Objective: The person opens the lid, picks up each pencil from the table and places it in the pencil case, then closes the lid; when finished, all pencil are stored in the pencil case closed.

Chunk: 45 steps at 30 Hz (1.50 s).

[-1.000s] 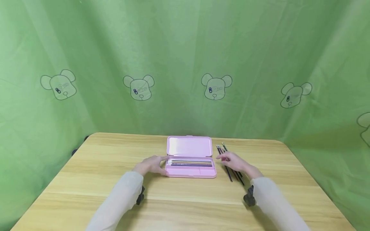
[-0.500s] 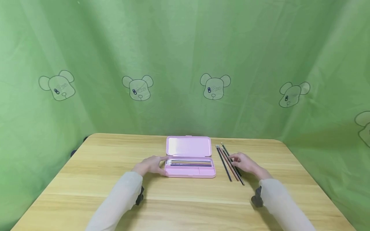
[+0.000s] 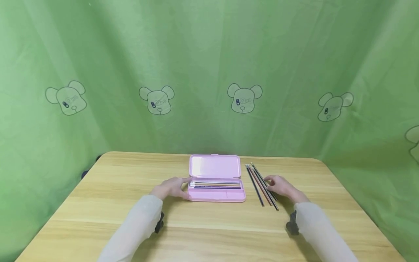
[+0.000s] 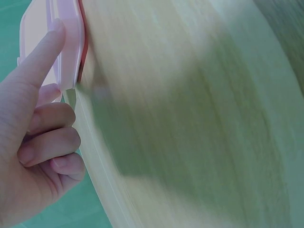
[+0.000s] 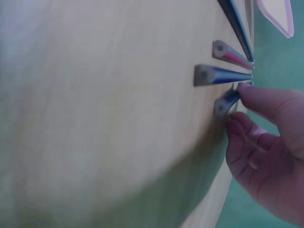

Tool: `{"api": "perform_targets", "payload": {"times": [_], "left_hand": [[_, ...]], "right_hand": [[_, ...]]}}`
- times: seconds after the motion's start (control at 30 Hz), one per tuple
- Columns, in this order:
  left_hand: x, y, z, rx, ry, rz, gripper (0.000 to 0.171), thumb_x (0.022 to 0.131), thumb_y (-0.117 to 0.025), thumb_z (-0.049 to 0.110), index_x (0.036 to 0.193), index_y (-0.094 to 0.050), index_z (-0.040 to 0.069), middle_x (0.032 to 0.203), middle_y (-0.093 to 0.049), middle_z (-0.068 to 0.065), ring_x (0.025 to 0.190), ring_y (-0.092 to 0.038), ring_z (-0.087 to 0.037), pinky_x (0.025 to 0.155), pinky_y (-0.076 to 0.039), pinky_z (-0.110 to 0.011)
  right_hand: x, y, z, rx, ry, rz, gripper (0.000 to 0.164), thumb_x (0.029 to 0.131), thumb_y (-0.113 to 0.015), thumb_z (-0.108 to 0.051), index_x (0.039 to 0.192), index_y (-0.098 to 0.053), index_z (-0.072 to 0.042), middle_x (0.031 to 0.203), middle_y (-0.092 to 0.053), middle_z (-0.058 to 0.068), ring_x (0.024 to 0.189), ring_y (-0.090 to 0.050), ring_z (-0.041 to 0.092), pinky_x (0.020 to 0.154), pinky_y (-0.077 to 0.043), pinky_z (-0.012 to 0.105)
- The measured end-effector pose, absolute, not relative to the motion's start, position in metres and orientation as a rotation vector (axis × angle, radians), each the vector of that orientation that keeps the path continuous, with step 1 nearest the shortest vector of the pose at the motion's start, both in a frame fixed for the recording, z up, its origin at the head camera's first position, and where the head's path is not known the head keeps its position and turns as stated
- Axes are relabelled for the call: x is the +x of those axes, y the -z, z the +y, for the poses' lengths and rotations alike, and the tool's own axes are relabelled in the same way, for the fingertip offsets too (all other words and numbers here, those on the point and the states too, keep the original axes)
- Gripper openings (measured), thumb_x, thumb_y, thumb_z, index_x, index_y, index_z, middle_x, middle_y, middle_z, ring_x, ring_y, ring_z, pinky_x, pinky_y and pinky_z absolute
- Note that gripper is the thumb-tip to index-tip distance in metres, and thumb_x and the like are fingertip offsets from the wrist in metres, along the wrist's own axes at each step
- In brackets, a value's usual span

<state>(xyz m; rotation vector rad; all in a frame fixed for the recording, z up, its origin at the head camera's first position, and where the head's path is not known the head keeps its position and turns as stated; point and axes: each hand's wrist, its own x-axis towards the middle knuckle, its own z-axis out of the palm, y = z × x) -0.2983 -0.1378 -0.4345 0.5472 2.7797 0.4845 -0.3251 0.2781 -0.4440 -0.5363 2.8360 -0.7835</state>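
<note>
A pink pencil case (image 3: 209,196) lies with its lid (image 3: 215,166) raised at the back. Several pencils (image 3: 214,185) are in its rear compartment. My left hand (image 3: 171,187) holds the case's left end between thumb and forefinger; its other fingers curl in the left wrist view. To the right of the case, several loose pencils (image 3: 254,185) lie roughly side by side, slanting toward me. At their right edge, my right hand (image 3: 282,186) pinches the rightmost dark pencil (image 5: 226,103) between thumb and forefinger. Part of that pencil is hidden by the fingers.
The wooden table (image 3: 209,233) reaches back to a green curtain (image 3: 203,123) printed with bear heads. Its front compartment divider (image 3: 226,193) stands inside the case. Dark wrist cameras (image 3: 292,223) are worn below both sleeves.
My right hand has moved right, from beside the case over the loose pencils to their right edge, and now pinches the rightmost one. My left hand stays on the case.
</note>
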Motion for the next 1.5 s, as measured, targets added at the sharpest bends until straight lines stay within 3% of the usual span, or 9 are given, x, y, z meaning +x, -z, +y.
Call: {"api": "perform_targets", "payload": {"times": [0.2,0.5,0.7,0.8,1.07,1.5], "left_hand": [[-0.298,0.434,-0.137,0.557,-0.512,2.767,0.085,0.067,-0.075,0.046,0.14,-0.037,0.024,0.136,-0.043,-0.021,0.119,-0.046,-0.038,0.096,-0.04,-0.05],[-0.298,0.435,-0.137,0.559,-0.517,2.765,0.086,0.067,-0.075,0.046,0.14,-0.037,0.022,0.134,-0.044,-0.022,0.119,-0.046,-0.038,0.097,-0.04,-0.051],[-0.298,0.435,-0.137,0.561,-0.526,2.766,0.085,0.067,-0.076,0.046,0.14,-0.037,0.023,0.133,-0.045,-0.024,0.117,-0.048,-0.038,0.096,-0.04,-0.05],[-0.298,0.434,-0.137,0.559,-0.521,2.77,0.086,0.067,-0.076,0.046,0.14,-0.037,0.024,0.132,-0.046,-0.024,0.115,-0.049,-0.037,0.095,-0.041,-0.05],[-0.297,0.434,-0.137,0.557,-0.509,2.769,0.085,0.068,-0.075,0.046,0.14,-0.037,0.024,0.133,-0.045,-0.024,0.117,-0.048,-0.037,0.096,-0.041,-0.049],[-0.297,0.434,-0.137,0.56,-0.507,2.772,0.085,0.068,-0.075,0.047,0.14,-0.037,0.023,0.133,-0.046,-0.023,0.117,-0.048,-0.037,0.095,-0.042,-0.048]], "right_hand": [[-0.327,0.443,0.276,-0.489,0.723,2.858,0.043,0.076,-0.062,0.001,0.115,-0.049,0.016,0.092,-0.061,0.027,0.082,-0.06,0.034,0.076,-0.051,0.047],[-0.326,0.446,0.277,-0.439,0.737,2.902,0.035,0.077,-0.054,0.007,0.112,-0.052,0.014,0.099,-0.058,0.033,0.088,-0.057,0.041,0.078,-0.049,0.05],[-0.324,0.442,0.281,-0.42,0.851,2.926,0.035,0.082,-0.05,0.007,0.116,-0.048,0.014,0.085,-0.058,0.021,0.069,-0.053,0.024,0.06,-0.049,0.036],[-0.325,0.439,0.282,-0.476,0.914,2.934,0.036,0.082,-0.048,0.008,0.118,-0.048,0.013,0.082,-0.057,0.02,0.064,-0.05,0.02,0.055,-0.047,0.031],[-0.327,0.427,0.263,-0.691,0.932,2.966,0.037,0.082,-0.049,0.01,0.119,-0.051,0.011,0.087,-0.058,0.021,0.078,-0.055,0.026,0.07,-0.05,0.041],[-0.326,0.432,0.209,-1.061,0.898,2.849,0.027,0.079,-0.058,0.009,0.105,-0.064,0.004,0.076,-0.056,0.013,0.069,-0.047,0.015,0.063,-0.042,0.026]]}}
